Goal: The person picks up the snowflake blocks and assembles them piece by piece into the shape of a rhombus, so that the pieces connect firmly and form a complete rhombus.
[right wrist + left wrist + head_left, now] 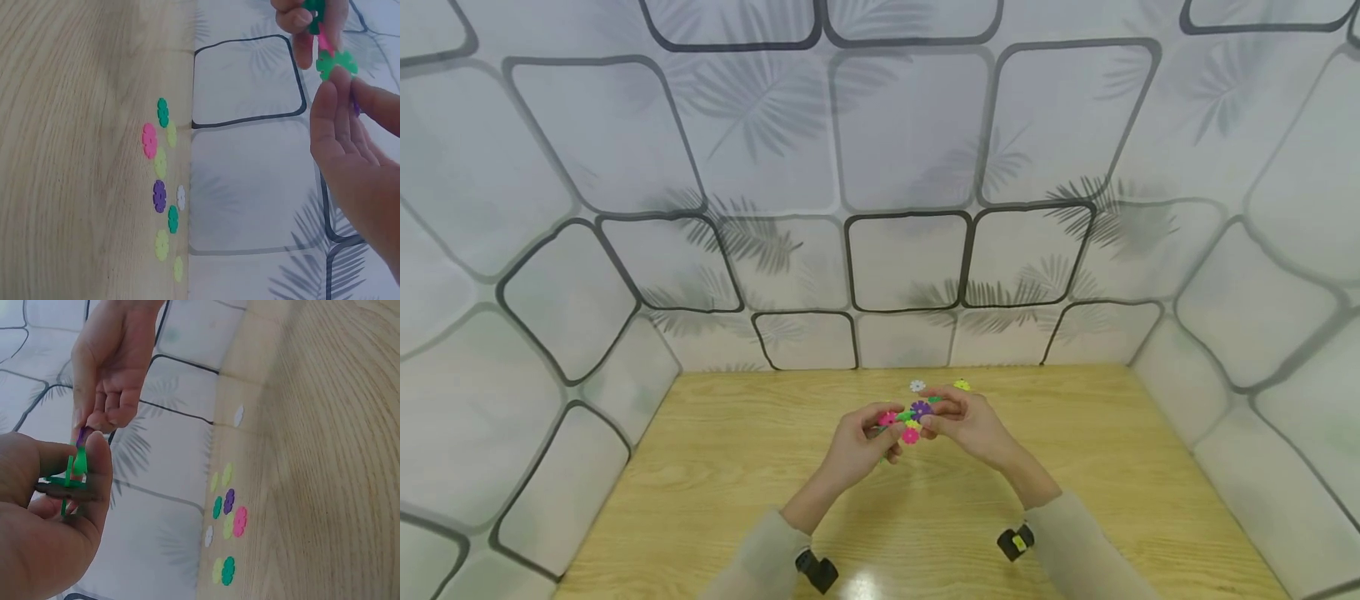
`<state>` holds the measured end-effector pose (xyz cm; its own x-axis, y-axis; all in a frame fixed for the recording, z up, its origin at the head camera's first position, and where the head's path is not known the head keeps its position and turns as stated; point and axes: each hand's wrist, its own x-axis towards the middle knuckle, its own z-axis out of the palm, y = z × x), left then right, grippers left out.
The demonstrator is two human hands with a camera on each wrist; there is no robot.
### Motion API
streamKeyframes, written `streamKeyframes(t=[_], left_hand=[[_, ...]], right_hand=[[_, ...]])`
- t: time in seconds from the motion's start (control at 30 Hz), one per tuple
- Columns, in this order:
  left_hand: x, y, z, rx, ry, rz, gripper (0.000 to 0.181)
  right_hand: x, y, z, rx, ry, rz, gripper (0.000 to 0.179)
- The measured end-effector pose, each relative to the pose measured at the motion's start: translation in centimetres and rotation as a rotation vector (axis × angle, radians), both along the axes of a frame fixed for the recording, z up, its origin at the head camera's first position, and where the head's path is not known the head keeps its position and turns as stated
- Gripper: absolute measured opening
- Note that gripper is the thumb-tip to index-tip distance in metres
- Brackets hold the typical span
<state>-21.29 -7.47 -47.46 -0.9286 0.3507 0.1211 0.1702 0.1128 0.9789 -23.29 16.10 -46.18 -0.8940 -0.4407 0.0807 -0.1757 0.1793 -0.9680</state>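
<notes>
Disc assembly (905, 416): located between your two hands, raised above the bench, in front of the middle of its far edge.

Wall covering (910, 258): pale, printed with rounded outlines and leaf fronds; it stands along the far, left and right edges of the bench.

Bench (760, 450): wood-grain top, widening toward the near edge.

Sleeves (1078, 533): light-coloured, one on each of your forearms, extending over the near half of the bench.

Left hand (855, 442): your thumb and fingers are curled around the left end of the assembly.

Right hand (968, 423): your thumb and fingertips pinch the purple disc (921, 408) at the right end. You cannot tell whether this disc is fully slotted in.

Black wrist devices (817, 572): one at each of your cuffs.

Held discs: a light green disc (336, 64) spans the gap between your hands; a pink disc (325, 42) and dark green pieces (312, 19) sit at your left fingers.

Loose discs: flower-shaped, lying flat near the far edge. A green disc (229, 570) touches a yellow one toward the far left corner; a pink one (240, 522) overlaps another yellow; a white one (239, 415) lies apart toward the far right corner.
</notes>
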Motion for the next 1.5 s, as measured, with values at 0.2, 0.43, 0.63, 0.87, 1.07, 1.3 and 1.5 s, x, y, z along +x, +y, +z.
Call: streamKeyframes(t=[0.2,0.43,0.63,0.87,1.07,1.3,1.5], left_hand=[[0.3,0.2,0.3,0.039,-0.035,0.013,0.04],[0.2,0.2,0.3,0.014,0.026,-0.017,0.046],[0.1,0.2,0.3,0.018,0.071,-0.016,0.046],[0.1,0.1,0.2,-0.049,0.113,-0.009,0.045],[0.0,0.1,0.0,-0.08,0.102,0.015,0.045],[0.2,0.0,0.1,-0.118,0.121,0.03,0.045],[0.2,-0.4,0.1,-0.158,0.114,0.044,0.043]], right_hand=[[-0.3,-0.4,-0.8,-0.078,-0.045,-0.045,0.036],[0.0,-0.7,-0.9,-0.091,-0.034,-0.022,0.034],[0.2,-1.2,-0.6,-0.102,-0.04,-0.019,0.033],[0.1,-1.4,-1.0,-0.157,-0.052,0.014,0.032],[0.3,-1.3,-1.0,-0.171,-0.028,0.059,0.034],[0.3,-1.2,-1.1,-0.155,-0.025,0.066,0.033],[0.2,-1.0,-0.9,-0.058,-0.004,-0.026,0.033]])
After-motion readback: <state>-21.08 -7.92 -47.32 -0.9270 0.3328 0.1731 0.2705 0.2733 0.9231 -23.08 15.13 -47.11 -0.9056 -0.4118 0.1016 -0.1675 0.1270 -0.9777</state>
